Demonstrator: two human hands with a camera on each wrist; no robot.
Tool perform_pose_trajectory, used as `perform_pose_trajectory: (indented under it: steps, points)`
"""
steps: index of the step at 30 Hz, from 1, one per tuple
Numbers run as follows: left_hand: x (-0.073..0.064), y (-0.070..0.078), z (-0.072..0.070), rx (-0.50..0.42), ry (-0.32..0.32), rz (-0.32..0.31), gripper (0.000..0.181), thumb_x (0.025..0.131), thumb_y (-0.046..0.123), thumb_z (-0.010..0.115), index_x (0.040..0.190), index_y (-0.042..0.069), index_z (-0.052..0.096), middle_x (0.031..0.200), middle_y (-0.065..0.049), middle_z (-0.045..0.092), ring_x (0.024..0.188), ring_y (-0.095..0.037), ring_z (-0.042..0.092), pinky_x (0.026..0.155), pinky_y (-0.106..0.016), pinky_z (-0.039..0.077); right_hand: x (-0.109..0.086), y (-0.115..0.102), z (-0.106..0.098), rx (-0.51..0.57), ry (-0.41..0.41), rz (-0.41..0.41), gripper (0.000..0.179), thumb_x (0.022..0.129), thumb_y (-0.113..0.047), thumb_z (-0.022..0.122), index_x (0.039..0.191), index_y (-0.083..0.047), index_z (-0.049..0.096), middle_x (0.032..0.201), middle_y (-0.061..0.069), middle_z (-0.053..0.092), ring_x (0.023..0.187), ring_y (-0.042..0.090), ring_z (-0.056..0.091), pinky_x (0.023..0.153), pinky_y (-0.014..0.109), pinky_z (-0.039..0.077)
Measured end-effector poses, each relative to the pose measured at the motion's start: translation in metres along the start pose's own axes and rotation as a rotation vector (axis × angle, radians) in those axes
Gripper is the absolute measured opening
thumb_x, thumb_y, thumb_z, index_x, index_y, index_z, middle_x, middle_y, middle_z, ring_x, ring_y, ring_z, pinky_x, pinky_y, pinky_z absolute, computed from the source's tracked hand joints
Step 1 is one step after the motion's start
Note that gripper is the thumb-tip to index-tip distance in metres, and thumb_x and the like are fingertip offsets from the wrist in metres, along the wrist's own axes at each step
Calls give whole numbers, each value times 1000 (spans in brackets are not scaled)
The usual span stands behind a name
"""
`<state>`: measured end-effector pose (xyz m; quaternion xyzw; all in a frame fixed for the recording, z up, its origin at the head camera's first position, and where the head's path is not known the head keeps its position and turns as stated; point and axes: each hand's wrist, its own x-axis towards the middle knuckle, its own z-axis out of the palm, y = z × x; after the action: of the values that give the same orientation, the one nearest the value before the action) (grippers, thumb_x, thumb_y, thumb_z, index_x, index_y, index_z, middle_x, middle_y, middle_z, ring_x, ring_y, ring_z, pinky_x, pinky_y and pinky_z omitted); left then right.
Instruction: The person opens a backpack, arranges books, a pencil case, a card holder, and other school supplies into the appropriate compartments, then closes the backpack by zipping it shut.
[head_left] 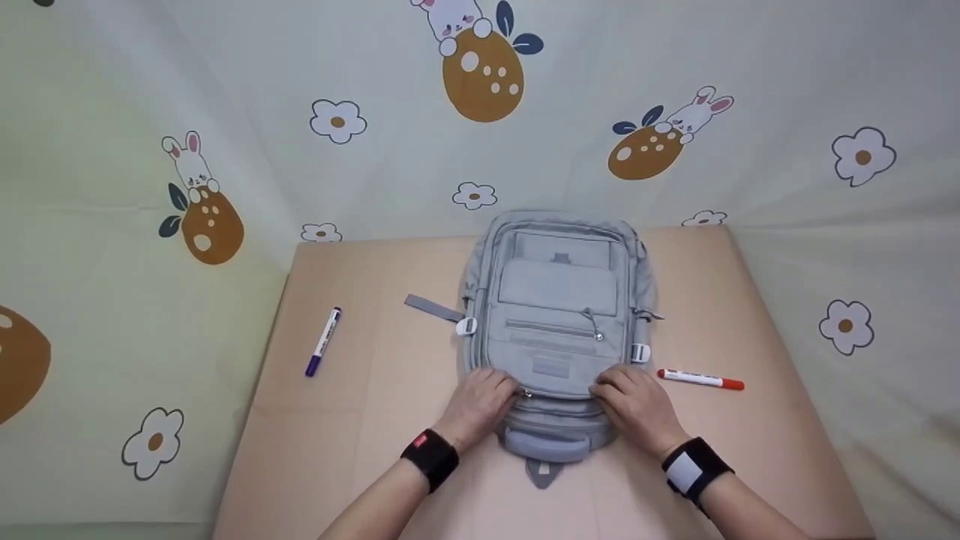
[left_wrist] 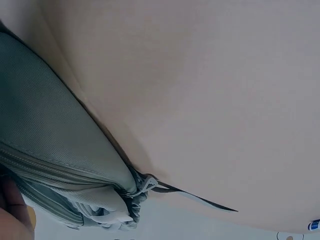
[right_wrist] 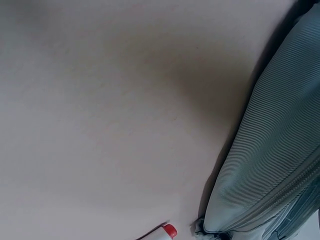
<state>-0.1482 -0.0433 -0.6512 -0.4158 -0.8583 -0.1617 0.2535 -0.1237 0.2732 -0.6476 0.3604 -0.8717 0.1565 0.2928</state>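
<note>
A grey backpack (head_left: 559, 285) lies flat in the middle of the table, its top handle (head_left: 547, 445) toward me. My left hand (head_left: 478, 405) grips the near left corner of the front panel, beside a small metal zipper pull (head_left: 527, 393). On the near right corner of that same panel, my right hand (head_left: 643, 407) holds the fabric edge with bent fingers. The left wrist view shows the bag's zipped side (left_wrist: 55, 110) and a bit of my left hand (left_wrist: 14, 215). In the right wrist view the bag's other side (right_wrist: 270, 140) appears, with my hand out of sight.
A purple-capped marker (head_left: 323, 342) lies left of the bag, and a red-capped marker (head_left: 700, 379) lies to its right. One grey strap (head_left: 433, 307) sticks out leftward. Patterned cloth (head_left: 405, 165) hangs behind and beside the beige table (head_left: 360, 420).
</note>
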Motion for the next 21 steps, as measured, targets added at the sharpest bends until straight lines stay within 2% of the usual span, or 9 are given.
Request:
perform_pose_trajectory:
  steps: [6,11,13,16,21]
  points:
    - [-7,-5,-9,1,-40,-94,9,93,15,71,99,14,65,94,2,63,85,-16,59,72,-31,48,2,-1,0,-16,-12,9,19,97,-19,57,96,-13,74,99,2,67,95,24,63,81,43,54]
    - [-17,-22,-19,-48,-8,-218,14,90,10,75,98,13,64,92,0,62,83,-19,59,69,-33,47,2,-1,-2,-10,5,10,19,97,-18,57,94,-12,74,98,2,67,95,25,64,82,44,54]
    - [-19,-31,-22,-77,10,-274,16,89,8,76,98,12,64,91,0,62,83,-20,59,70,-35,47,2,0,-3,-5,10,11,18,96,-18,58,94,-12,74,99,3,67,95,25,64,83,44,54]
    - [-17,-40,-25,-99,4,-344,16,89,6,76,98,12,64,91,-1,63,83,-20,58,72,-36,48,0,0,-2,4,10,14,17,97,-18,59,95,-12,75,100,2,67,96,25,64,84,44,53]
    - [-15,-40,-28,-86,-44,-391,12,92,10,73,98,12,63,92,-1,62,83,-21,57,71,-36,47,0,-1,-1,35,5,14,10,93,-14,67,99,-12,76,100,3,67,95,26,64,85,45,52]
